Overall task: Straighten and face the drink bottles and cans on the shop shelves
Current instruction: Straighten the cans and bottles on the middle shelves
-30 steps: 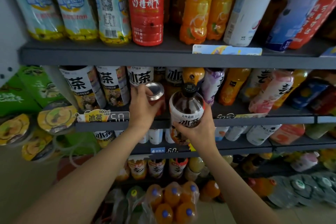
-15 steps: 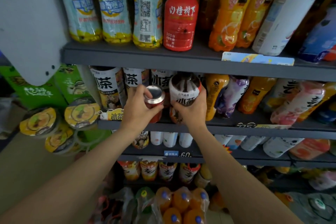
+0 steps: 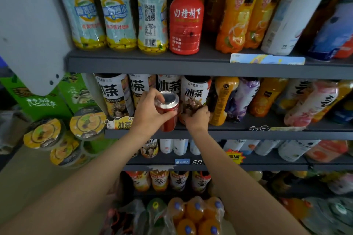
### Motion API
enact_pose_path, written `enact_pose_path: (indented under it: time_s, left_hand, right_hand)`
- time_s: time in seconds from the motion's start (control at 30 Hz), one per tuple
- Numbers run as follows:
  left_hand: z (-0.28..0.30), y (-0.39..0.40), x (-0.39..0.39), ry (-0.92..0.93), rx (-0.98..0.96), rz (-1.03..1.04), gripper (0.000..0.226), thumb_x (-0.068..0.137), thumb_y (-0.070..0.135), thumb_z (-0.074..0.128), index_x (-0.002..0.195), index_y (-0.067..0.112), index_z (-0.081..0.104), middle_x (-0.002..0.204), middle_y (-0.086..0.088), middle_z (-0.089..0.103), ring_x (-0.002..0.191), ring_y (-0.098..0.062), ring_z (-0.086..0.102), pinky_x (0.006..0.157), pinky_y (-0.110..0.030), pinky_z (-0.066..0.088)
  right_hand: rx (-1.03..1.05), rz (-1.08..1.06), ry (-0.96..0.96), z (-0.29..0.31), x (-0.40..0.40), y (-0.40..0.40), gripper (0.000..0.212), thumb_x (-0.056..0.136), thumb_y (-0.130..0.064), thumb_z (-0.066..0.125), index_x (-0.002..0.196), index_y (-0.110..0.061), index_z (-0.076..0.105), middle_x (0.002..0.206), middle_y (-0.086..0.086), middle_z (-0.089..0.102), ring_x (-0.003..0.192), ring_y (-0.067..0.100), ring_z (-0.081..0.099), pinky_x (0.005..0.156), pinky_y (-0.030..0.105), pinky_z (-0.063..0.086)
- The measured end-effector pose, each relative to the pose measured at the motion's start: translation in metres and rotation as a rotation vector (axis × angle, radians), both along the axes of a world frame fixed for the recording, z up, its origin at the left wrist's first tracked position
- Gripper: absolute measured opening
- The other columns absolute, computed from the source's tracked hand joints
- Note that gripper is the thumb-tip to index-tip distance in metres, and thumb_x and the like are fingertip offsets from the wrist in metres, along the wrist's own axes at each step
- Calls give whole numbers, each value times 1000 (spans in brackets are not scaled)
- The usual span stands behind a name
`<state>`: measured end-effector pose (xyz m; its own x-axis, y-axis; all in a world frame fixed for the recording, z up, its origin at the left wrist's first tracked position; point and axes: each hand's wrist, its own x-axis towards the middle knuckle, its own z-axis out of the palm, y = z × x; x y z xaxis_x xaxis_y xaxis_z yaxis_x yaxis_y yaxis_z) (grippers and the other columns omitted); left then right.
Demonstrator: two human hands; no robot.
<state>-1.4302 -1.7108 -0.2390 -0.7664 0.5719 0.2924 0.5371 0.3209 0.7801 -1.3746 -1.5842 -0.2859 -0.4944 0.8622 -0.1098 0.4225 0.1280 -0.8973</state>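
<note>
The left hand (image 3: 148,114) has its fingers curled round a red can (image 3: 168,112), thumb over the silver top and fingertips on the body, holding it just off the front lip of the second shelf (image 3: 248,133); the right hand (image 3: 196,118) has its fingers wrapped low on an iced tea bottle (image 3: 194,97), which stands on that shelf as the fourth in a row of like bottles, its label turned nearly to the front; the can sits touching or just beside this bottle, which one I cannot tell. To do this step well, I judge the right hand should seat the bottle flat, in line with its neighbours, and twist it until the big characters face square outward before letting go; the can does not match the tea row, so it likely needs its own place; keep it upright and clear of the bottle's base, lest a nudge tip the row.
</note>
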Motion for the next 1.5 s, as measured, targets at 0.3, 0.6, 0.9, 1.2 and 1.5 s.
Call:
enact_pose_path:
  time_s: [0.3,0.6,0.9,1.2,1.5]
  left_hand:
    - [50,-22,16,-56,-156,-276,66,60,29,86,104,23,36,105,6,53,104,-15,53,87,-33,45]
    - [233,11,89,129,-36,-555,69,57,35,87,104,21,38,90,11,48,88,-11,51,72,-23,41]
    - [359,111,215,-67,432,-589,56,69,25,81,106,19,40,106,-4,55,88,-13,57,68,-22,49]
    - [383,242,323,-71,582,-525,68,69,23,81,121,16,38,113,-3,52,98,-15,55,71,-16,46]
    - [403,324,326,105,546,-516,73,66,23,83,124,20,39,102,5,51,95,-9,53,79,-23,48]
  right_hand:
    - [-91,515,-17,66,64,-41,44,81,4,59,122,-8,49,114,11,62,108,24,57,88,30,48]
    - [39,663,106,275,178,-24,39,82,-5,69,113,-23,56,95,-11,67,78,-7,64,68,10,50]
    - [297,294,626,374,284,44,61,77,-10,74,126,-21,40,112,1,61,102,15,63,87,31,55]
    - [512,300,377,400,379,190,60,72,-17,79,117,-28,41,107,-9,58,99,7,59,82,22,51]
    - [732,218,471,403,371,283,75,68,-24,82,126,-24,33,104,-12,55,98,9,58,85,24,50]
